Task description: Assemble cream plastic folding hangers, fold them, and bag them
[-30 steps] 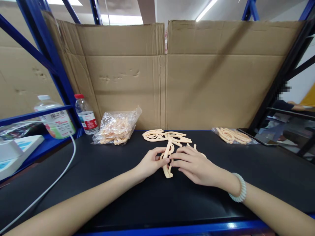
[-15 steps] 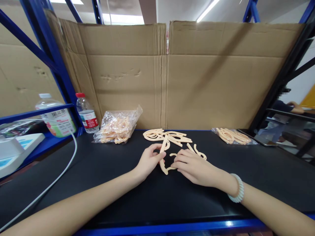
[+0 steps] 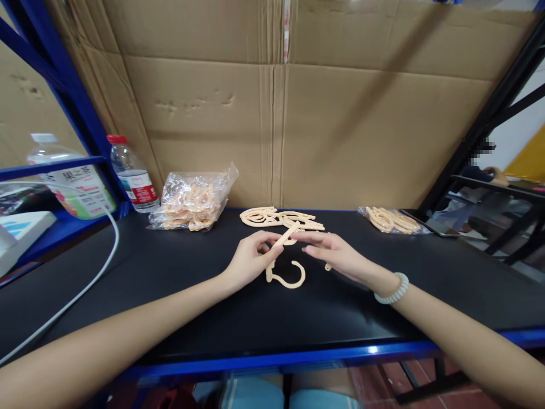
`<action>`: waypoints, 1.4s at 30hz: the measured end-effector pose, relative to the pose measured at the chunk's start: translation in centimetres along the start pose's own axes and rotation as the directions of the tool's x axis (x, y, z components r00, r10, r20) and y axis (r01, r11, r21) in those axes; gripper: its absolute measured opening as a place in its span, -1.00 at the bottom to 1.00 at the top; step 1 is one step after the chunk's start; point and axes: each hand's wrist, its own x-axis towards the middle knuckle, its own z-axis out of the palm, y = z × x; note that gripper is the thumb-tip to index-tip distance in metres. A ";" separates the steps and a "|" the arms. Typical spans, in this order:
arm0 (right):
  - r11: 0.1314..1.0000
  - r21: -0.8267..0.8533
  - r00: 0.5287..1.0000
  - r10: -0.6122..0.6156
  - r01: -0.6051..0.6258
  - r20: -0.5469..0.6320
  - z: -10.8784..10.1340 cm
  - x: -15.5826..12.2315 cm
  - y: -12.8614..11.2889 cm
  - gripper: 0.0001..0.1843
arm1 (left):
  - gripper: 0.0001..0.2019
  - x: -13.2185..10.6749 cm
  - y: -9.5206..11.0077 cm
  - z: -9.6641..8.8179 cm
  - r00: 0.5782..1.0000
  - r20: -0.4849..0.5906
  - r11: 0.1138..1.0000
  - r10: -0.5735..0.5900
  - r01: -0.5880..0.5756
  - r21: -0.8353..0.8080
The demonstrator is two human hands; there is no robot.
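Note:
A cream plastic hanger [image 3: 292, 232] is tilted up in my left hand [image 3: 252, 258], whose thumb and fingers are closed round its arms. Its curved hook [image 3: 303, 276] points down toward me, just above or on the black tabletop [image 3: 221, 329]. My right hand [image 3: 338, 255] is to the right with fingers stretched out and thumb apart. Those fingertips reach the hanger's upper part; whether they press on it I cannot tell. Behind the hands lies a group of loose cream hangers [image 3: 259, 216], and a small cream piece [image 3: 327, 266] shows under my right hand.
A clear bag of cream hangers [image 3: 191, 207] stands at the back left, beside a red-capped bottle [image 3: 138, 184]. Another bagged bundle [image 3: 392, 220] and a phone-like slab [image 3: 430, 224] lie back right. A white cable [image 3: 111, 250] crosses the left side. Cardboard [image 3: 361, 130] walls the back.
My right hand has let go of the hook and moved up to the hanger's upper end, its fingers straighter. The hook now shows whole. The camera has tipped downward.

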 end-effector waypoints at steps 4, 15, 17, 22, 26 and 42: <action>0.998 0.062 0.996 0.011 -0.006 -0.087 -0.4 -0.1 0.2 -0.65 | -0.72 0.1 0.5 -0.3 0.998 -0.038 0.997 0.050 -0.048 0.052; 0.961 0.258 0.927 0.186 -0.102 -0.326 0.6 0.1 0.5 -0.52 | -0.77 -0.3 -0.2 -0.3 0.958 0.014 0.798 0.286 -0.247 0.550; 0.954 0.269 0.933 0.211 -0.131 -0.292 0.8 0.0 0.5 -0.54 | -0.75 -0.5 -0.2 -0.1 0.952 0.044 0.733 0.302 -0.261 0.628; 0.966 0.188 0.959 0.210 -0.175 -0.189 1.8 -0.2 0.3 -0.61 | -0.71 -0.4 -0.1 0.0 0.927 0.135 0.539 0.351 -0.317 0.781; 0.974 0.126 0.977 0.200 -0.189 -0.079 2.7 -0.4 -0.3 -0.60 | -0.72 -0.2 0.2 -0.3 0.862 0.239 0.399 0.447 -0.431 0.809; 0.955 -0.158 0.955 0.217 -0.251 -0.204 3.5 -0.4 -0.8 -0.70 | -0.74 0.0 1.7 0.6 0.902 0.363 0.484 0.233 -0.432 0.761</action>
